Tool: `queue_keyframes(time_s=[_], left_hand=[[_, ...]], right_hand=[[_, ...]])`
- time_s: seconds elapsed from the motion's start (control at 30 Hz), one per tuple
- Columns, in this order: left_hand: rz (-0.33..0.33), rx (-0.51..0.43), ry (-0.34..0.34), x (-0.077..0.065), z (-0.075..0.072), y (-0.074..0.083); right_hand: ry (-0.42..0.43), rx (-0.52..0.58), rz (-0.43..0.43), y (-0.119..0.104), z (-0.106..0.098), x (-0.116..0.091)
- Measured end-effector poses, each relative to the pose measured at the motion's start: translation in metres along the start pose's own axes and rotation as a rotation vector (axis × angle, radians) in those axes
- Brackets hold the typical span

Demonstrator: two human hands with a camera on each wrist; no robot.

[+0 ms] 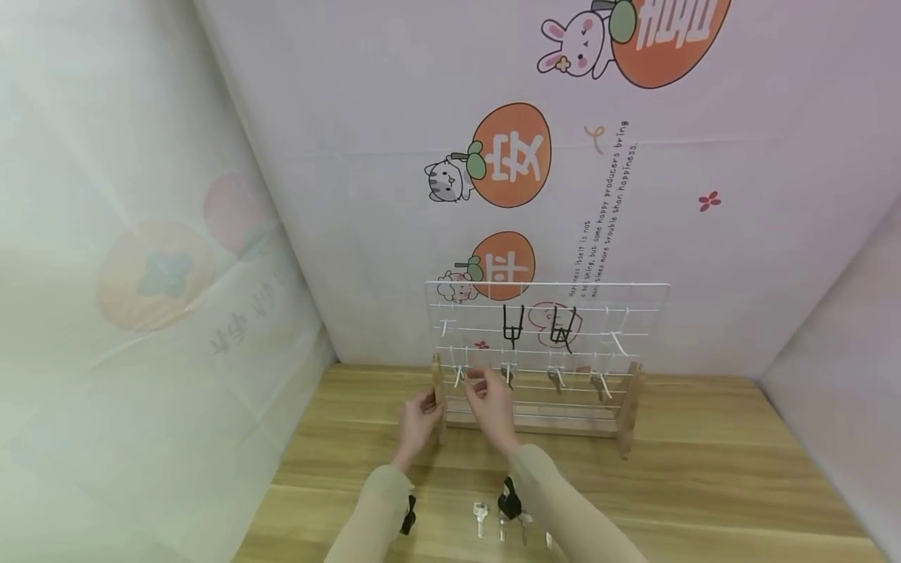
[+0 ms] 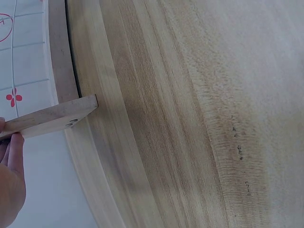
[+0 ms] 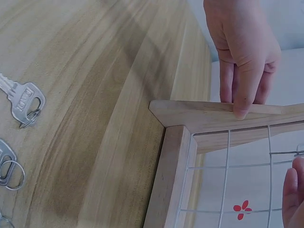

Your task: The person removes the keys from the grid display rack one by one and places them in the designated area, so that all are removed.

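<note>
A white wire grid rack (image 1: 547, 283) stands on a wooden frame on the table. My left hand (image 1: 418, 426) grips its left wooden post (image 3: 199, 110), thumb on one side and fingers on the other. My right hand (image 1: 495, 407) is at the lower leftmost white hook (image 1: 460, 377), its thumb and fingertips close together there. Whether anything is between those fingertips is too small to tell. Keys hang from the other lower hooks: a left key (image 1: 509, 378), a middle key (image 1: 555, 381) and a right key (image 1: 597, 385).
Several loose keys lie on the table in front of the rack, including a silver key (image 1: 481, 518) and a key with a ring (image 3: 26, 104). Black hooks (image 1: 512, 328) and a white hook (image 1: 618, 342) are higher on the grid. A printed cloth (image 1: 380, 203) hangs behind.
</note>
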State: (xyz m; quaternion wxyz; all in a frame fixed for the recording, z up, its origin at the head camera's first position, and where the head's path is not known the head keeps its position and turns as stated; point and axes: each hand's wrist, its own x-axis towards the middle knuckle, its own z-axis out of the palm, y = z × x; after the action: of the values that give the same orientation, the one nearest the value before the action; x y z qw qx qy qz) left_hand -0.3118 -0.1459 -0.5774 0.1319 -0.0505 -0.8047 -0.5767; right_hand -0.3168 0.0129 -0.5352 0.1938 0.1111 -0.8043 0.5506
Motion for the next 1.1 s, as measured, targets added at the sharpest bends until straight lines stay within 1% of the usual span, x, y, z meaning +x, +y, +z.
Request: queue_keyframes(time_s=[0.1, 0.33, 0.57, 0.6, 0.67, 0.77, 1.0, 1.1], left_hand=[[0.006, 0.006, 0.001, 0.0, 0.0004, -0.0002], [-0.012, 0.006, 0.007, 0.0004, -0.0008, -0.0007], [0.007, 0.019, 0.004, 0.0017, -0.0009, -0.0014], [-0.003, 0.015, 0.003, 0.0019, -0.0009, -0.0016], [-0.012, 0.011, -0.004, 0.0019, 0.0001, -0.0019], [-0.008, 0.024, -0.005, 0.0019, 0.0012, -0.0021], [-0.04, 0.03, -0.003, 0.0024, 0.0012, -0.0008], [-0.03, 0.033, -0.003, 0.0019, 0.0003, -0.0008]], right_hand=[[0.008, 0.0, 0.022, -0.0013, 0.0013, 0.0022], [0.035, 0.023, 0.037, -0.0036, 0.006, 0.0044], [0.068, 0.013, 0.068, -0.0046, 0.0089, 0.0079], [0.07, 0.015, 0.074, -0.0048, 0.0091, 0.0083], [0.071, 0.012, 0.082, -0.0044, 0.0085, 0.0088], [0.068, 0.005, 0.081, -0.004, 0.0076, 0.0091], [0.057, 0.009, 0.084, -0.0059, 0.0052, 0.0083], [0.046, 0.015, 0.073, -0.0073, 0.0043, 0.0072]])
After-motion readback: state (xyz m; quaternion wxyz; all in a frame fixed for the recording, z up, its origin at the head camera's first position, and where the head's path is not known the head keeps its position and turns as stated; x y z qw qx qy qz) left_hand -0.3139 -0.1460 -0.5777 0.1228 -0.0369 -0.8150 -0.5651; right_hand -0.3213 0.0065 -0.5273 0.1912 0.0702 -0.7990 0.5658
